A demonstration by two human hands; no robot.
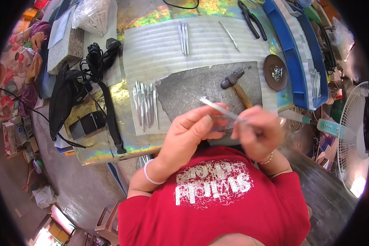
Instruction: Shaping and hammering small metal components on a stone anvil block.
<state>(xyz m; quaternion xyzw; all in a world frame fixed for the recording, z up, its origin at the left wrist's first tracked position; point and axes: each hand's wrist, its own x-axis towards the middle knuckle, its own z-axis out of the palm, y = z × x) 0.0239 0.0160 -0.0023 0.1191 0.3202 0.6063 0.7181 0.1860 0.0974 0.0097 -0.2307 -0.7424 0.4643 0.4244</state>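
Over the near edge of the stone slab [180, 90], my right hand [260, 133] is closed on a slim silver metal rod [221, 109]. Motion smears that hand and the rod's near end. The rod slants up and left, across the fingertips of my left hand [190, 133]. My left fingers are curved and apart from the thumb, with no visible grip on the rod. A hammer [235, 82] with a wooden handle lies on the slab. Left of the slab lies a group of slim silver metal pieces [145, 104].
Further silver pieces [183, 39] and a single one [229, 37] lie on white foam sheet [151, 45]. Black pliers [252, 20], a brown round dish [270, 82] and a blue tray [293, 61] are right. A black strapped bag [69, 98] sits left; another person's hands [35, 53] show beyond.
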